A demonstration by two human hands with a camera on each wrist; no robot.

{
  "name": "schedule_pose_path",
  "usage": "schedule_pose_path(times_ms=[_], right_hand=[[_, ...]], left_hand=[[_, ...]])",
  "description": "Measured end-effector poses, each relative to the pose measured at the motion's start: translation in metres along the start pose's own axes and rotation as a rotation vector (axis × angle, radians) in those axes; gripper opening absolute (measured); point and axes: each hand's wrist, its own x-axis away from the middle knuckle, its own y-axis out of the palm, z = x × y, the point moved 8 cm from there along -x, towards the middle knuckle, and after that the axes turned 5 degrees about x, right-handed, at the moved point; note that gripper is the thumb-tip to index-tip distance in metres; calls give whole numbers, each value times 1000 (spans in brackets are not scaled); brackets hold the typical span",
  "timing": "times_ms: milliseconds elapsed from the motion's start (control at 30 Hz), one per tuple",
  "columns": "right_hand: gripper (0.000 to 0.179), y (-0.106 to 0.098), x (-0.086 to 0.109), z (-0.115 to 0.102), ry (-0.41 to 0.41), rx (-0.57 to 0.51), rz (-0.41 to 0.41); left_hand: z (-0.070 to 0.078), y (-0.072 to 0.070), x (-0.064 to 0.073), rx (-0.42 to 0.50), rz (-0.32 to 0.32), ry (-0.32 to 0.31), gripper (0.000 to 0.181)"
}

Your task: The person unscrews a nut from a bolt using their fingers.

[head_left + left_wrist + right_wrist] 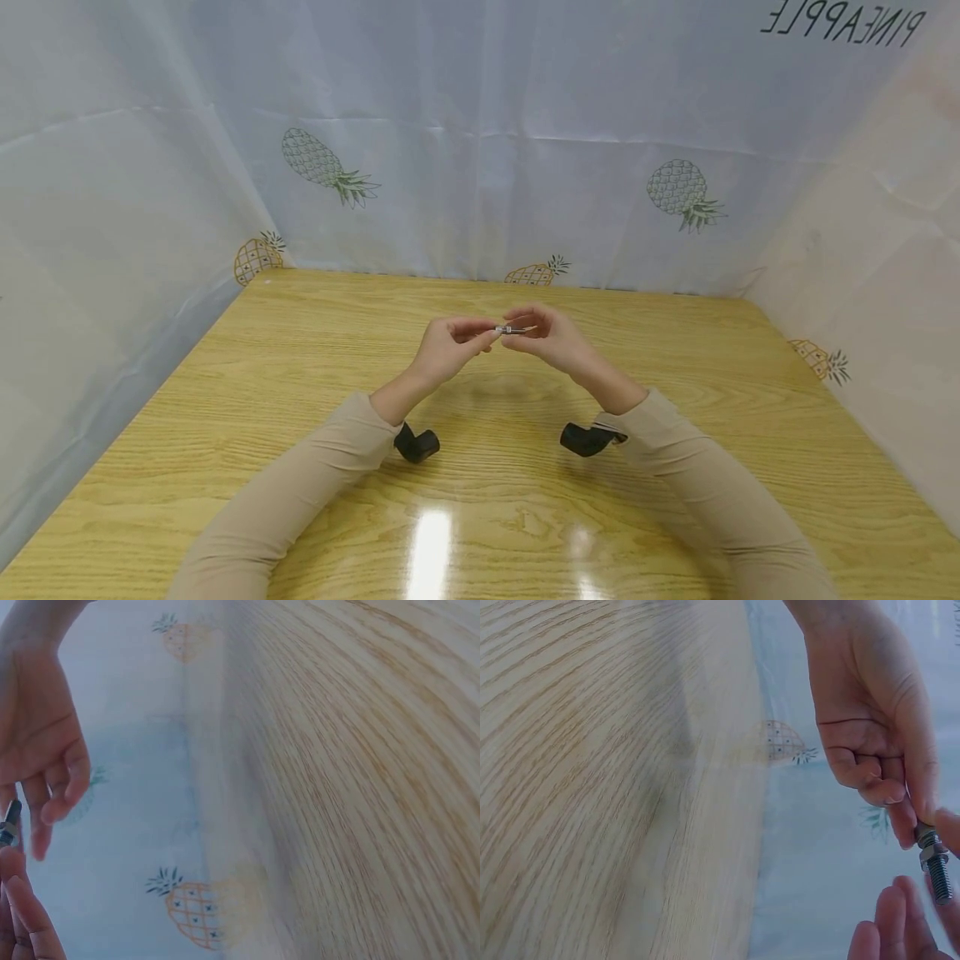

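A metal bolt [942, 883] with a hex nut [933, 855] on its thread is held above the table between both hands. My left hand [444, 348] pinches its end between thumb and fingertips. From the other side my right hand [558, 340] surrounds the threaded part, its thumb and fingers spread apart in the head view. The right wrist view shows right-hand fingers [900, 922] extended below the bolt. Seen from the left wrist, the right hand's fingers hang loosely extended beside the shank. Whether a right fingertip touches the nut is hard to tell.
A wood-grain table [300, 467] lies beneath the hands, with light reflections near its front. A pale curtain [465, 192] printed with pineapples hangs behind it and along both sides. Black devices, one on the left wrist [417, 446] and one on the right [587, 440], protrude beneath the sleeves.
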Motion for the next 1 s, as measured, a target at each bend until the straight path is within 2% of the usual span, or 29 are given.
schedule_pose_path(times_ms=[267,467,600,900,1000], right_hand=[[41,5,-2,5,62,5,-50],[33,2,-1,3,12,-16,-1],[36,0,-1,0,-31,-28,21],[43,4,-3,4,9,-7,-44],[38,3,-3,4,5,-10,-31]], left_hand=[[-1,0,0,10,-6,-6,24],[-2,-1,0,7,6,-22,25],[-3,-1,0,10,6,-28,25],[-4,0,0,14,-3,-23,25],[-4,0,0,18,0,-22,24]])
